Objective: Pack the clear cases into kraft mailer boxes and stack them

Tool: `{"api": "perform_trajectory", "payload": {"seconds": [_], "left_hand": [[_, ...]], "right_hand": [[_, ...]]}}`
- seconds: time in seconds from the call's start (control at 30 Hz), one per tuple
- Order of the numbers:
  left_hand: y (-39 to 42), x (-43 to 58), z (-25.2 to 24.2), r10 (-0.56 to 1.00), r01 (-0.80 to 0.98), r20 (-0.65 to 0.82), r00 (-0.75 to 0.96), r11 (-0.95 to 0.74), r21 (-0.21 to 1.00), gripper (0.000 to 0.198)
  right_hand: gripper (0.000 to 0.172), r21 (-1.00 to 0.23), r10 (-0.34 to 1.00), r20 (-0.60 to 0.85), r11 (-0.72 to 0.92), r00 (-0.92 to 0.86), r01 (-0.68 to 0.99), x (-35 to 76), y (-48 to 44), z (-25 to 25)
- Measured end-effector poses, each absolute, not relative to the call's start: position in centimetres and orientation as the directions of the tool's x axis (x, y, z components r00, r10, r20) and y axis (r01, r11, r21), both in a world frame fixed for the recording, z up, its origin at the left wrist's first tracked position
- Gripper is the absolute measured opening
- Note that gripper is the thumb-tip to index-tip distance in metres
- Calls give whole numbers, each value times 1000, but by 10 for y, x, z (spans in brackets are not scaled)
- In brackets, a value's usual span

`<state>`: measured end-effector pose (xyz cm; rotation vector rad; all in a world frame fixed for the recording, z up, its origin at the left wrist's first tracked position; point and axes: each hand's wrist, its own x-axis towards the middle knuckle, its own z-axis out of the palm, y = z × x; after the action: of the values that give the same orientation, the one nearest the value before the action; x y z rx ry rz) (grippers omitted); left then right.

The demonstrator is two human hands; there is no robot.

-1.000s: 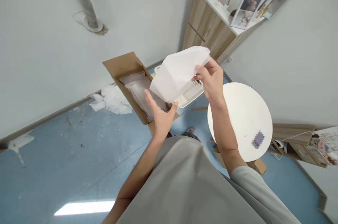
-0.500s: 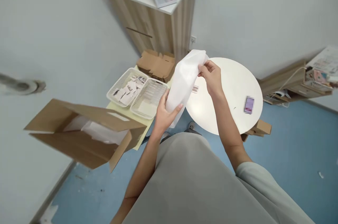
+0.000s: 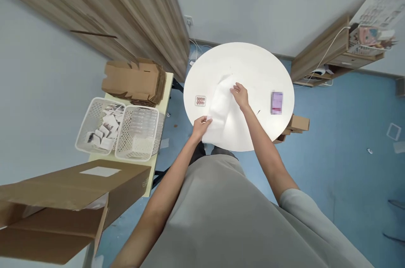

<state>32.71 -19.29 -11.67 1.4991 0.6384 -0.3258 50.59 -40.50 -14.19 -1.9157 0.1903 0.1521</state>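
Observation:
A thin white sheet of wrapping material (image 3: 220,105), soft and slightly see-through, lies slanting over the round white table (image 3: 265,65). My left hand (image 3: 201,128) is closed on its lower left edge, thumb on top. At the upper right edge, my right hand (image 3: 239,96) pinches the sheet between thumb and fingers. Left of the sheet, a small clear case (image 3: 200,100) with rows of reddish pieces rests on the tabletop. A blurred-out purple item (image 3: 276,103) lies to the right, beyond my right forearm.
On the left, a pale yellow table (image 3: 164,103) bears stacked flat cardboard boxes (image 3: 133,80), a white basket of paper pieces (image 3: 85,129) and another basket of clear cases (image 3: 156,133). A large open carton (image 3: 126,183) stands nearer me. A wooden cabinet (image 3: 142,15) rises behind.
The white sheet has come down from in front of me onto the round table, both hands still on it. My view has turned right and downward, toward the table.

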Motion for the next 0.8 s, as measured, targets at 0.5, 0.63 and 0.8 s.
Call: {"api": "perform_trajectory", "payload": {"seconds": [0.5,0.63,0.8], "left_hand": [[-204,353,-218,157,694,-681,715,-42,719,35],[-200,350,-214,78,707,-708,702,45,706,44],[-193,348,-202,-27,744,-750,661,159,649,69]], "right_hand": [[39,-582,-155,-667,-503,729,-639,386,-375,-203],[35,-581,-174,-736,-333,654,-743,386,-365,-206],[37,-599,-94,-778,-184,621,-779,386,-363,-202]]}}
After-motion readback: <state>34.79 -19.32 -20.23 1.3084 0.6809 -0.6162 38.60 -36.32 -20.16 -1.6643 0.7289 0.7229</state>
